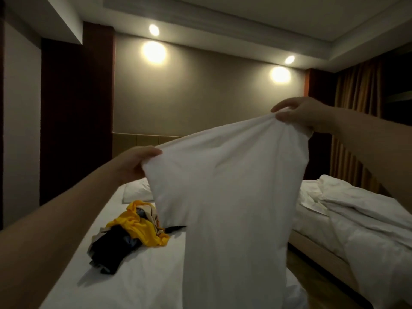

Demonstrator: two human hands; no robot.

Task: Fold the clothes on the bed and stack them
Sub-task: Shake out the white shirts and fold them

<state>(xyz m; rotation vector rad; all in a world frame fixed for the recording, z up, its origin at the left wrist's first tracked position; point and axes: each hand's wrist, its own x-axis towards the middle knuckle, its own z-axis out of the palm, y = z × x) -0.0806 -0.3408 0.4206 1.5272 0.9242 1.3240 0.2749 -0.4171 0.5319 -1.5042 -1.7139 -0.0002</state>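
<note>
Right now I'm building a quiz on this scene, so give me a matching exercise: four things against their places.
Things: 1 white garment; 2 yellow garment; 3 pillow; 4 duvet.
Places: A crumpled on the second bed; B held up by left hand and right hand; C at the head of the near bed; D in the pile on the near bed.
Pairs: 1-B; 2-D; 3-C; 4-A.

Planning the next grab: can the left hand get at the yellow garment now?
Probably not yet: the left hand grips the white garment, as does the right hand. The yellow garment lies uncovered on the bed below; free once it lets go.
</note>
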